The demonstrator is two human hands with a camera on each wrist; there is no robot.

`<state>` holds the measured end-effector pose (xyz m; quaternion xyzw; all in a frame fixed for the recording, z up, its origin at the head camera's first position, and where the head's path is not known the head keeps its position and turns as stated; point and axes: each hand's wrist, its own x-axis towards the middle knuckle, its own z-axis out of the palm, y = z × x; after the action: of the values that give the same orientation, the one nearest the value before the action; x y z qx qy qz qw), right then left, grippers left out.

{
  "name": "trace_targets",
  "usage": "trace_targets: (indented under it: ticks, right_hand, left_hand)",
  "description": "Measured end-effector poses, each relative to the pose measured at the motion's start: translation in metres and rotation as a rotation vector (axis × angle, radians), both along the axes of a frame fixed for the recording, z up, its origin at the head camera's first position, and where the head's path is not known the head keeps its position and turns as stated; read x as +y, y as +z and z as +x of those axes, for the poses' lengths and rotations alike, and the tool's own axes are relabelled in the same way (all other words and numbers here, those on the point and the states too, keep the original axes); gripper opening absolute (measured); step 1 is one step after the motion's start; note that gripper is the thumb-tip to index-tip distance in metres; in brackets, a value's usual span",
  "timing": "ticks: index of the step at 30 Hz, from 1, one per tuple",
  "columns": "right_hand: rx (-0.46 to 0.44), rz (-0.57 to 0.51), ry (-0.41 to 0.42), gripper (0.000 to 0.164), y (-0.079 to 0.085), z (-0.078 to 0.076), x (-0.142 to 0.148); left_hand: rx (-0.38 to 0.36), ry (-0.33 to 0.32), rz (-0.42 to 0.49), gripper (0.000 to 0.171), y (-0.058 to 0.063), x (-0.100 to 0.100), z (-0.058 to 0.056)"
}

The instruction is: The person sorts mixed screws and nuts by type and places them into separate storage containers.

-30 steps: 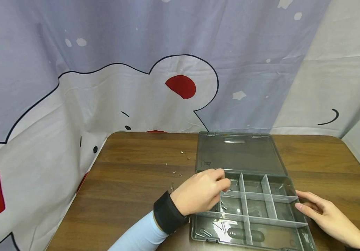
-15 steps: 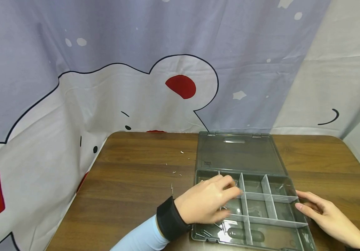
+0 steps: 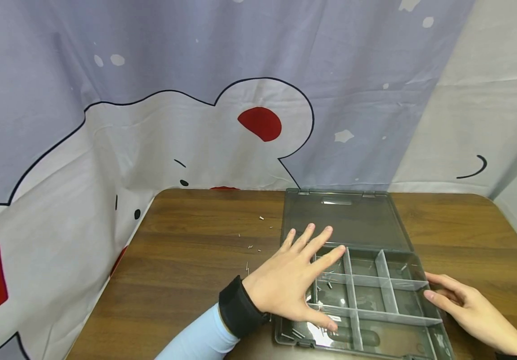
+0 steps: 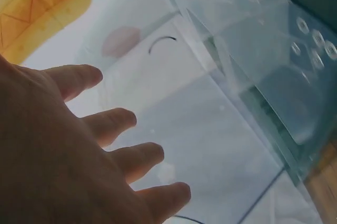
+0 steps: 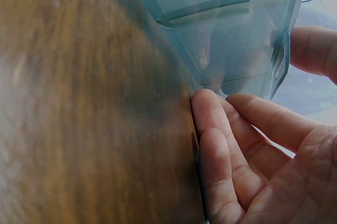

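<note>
My left hand point(image 3: 287, 282) hovers over the left part of a grey translucent compartment box point(image 3: 398, 317), fingers spread wide and nothing held. In the left wrist view, several small ring-shaped metal pieces point(image 4: 317, 37) show through the box's clear plastic. Small metal pieces point(image 3: 329, 285) and pin-like rods point(image 3: 298, 332) lie in its left compartments, partly hidden by this hand. My right hand point(image 3: 467, 305) rests against the box's right side. Its thumb point(image 5: 313, 50) touches the rim, while the relaxed fingers point(image 5: 208, 111) lie low against the wall, close to the wooden table.
The box's hinged lid point(image 3: 339, 220) lies folded back behind it. Left of the box, several tiny metal pieces point(image 3: 250, 247) and thin pins point(image 3: 247, 267) are scattered on the wooden table point(image 3: 186, 280). A patterned cloth point(image 3: 159, 135) hangs behind the table.
My left hand first had its fingers bent over the upper-left compartments, then dipped slightly right and forward; now its fingers are spread wide. The right hand has stayed in place.
</note>
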<state>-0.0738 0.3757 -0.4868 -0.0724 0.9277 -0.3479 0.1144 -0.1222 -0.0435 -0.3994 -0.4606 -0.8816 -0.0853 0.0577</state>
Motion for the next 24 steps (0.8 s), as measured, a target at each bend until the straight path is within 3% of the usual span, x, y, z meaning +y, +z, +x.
trace_targets:
  ticks: [13,24]
  right_hand:
    - [-0.007,-0.005,-0.009,0.054,0.001,-0.001,-0.001]
    - [0.004,0.009,-0.012,0.054,0.0,0.0,-0.001]
  left_hand:
    - [-0.065,0.237,0.038,0.116,-0.013,-0.039,-0.053]
    - [-0.155,0.381,0.023,0.097,-0.03,-0.066,-0.085]
